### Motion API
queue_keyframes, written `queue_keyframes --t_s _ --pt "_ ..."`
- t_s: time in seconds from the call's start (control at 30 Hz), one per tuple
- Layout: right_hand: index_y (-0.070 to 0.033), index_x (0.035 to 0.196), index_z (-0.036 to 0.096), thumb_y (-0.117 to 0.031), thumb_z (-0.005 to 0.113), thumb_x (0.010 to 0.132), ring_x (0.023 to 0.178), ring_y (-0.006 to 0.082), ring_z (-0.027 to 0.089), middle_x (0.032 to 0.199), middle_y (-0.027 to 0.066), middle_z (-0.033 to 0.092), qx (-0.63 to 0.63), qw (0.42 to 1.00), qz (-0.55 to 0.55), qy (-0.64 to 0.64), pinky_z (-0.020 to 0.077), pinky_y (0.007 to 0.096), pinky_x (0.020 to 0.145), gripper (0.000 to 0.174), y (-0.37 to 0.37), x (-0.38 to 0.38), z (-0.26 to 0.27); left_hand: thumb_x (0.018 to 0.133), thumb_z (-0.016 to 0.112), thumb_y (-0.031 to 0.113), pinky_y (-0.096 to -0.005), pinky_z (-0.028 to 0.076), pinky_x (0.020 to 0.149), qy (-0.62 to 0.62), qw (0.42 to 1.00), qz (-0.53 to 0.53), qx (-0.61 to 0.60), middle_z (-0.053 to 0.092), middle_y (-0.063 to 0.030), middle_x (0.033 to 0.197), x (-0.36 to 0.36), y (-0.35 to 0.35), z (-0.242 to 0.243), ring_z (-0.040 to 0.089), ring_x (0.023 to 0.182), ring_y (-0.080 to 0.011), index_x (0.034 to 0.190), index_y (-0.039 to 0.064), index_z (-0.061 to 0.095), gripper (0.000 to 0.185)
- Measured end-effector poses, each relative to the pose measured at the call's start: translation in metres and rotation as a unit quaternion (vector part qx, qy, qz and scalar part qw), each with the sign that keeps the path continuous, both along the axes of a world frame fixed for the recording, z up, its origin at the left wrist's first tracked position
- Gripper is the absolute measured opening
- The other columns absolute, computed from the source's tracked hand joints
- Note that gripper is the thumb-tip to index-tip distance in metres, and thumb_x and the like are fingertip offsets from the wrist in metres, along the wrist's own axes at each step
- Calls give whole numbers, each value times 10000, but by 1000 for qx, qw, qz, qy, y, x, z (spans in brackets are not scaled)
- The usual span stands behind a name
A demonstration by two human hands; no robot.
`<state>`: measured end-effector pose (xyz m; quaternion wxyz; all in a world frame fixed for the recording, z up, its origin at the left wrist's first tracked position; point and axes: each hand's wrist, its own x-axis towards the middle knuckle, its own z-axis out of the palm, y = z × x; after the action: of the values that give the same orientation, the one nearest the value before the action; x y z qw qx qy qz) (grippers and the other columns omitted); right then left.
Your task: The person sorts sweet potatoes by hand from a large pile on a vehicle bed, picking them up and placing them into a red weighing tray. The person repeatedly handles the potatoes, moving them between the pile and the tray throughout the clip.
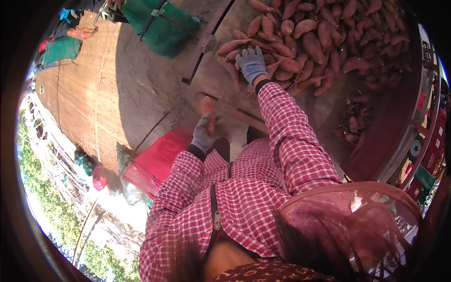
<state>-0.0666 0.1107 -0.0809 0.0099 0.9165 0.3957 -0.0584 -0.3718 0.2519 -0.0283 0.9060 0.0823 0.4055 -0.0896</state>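
Observation:
My left hand, in a grey work glove, is closed around a blurred reddish sweet potato held upright in front of my lap. Beneath that forearm spreads a red mesh bag. My right hand, gloved alike, reaches out to the near left edge of a large heap of sweet potatoes. Its fingers curl down over the roots there, and the glove hides whether they grip one. Both my sleeves are red-and-white checked.
A green mesh bag hangs on a metal frame at the upper left. Another person's hand shows beyond it. Metal bars lie between me and the heap. Small roots lie scattered at right, beside a dark red truck-like side wall.

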Motion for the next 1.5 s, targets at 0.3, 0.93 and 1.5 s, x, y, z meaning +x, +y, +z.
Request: queue_keyframes --t_s 0.3,0.93,1.5 --pt "-73 1217 634 -95 797 733 1214 315 619 1326 115 638 521 846 -66 93 483 475 1045 511 -57 0 97 1009 637 305 -488 438 1161 -121 978 -79 150 597 -168 1454 100 -5 17 588 1320 -333 1515 62 464 587" --pt "-228 1241 693 -177 762 842 1378 349 495 1487 117 504 -46 975 -81 202 493 498 1030 408 -151 43 109 990 640 425 -494 469 1134 -24 994 -100 48 652 -195 1362 187 -82 -15 609 1292 -356 1347 22 596 540" --pt "-319 1260 713 -256 757 840 1275 375 597 1470 192 467 13 951 -167 259 524 448 1031 427 -163 35 102 957 691 423 -498 437 1163 -41 993 -97 53 637 -176 1390 152 -57 6 595 1301 -340 1365 51 598 560"
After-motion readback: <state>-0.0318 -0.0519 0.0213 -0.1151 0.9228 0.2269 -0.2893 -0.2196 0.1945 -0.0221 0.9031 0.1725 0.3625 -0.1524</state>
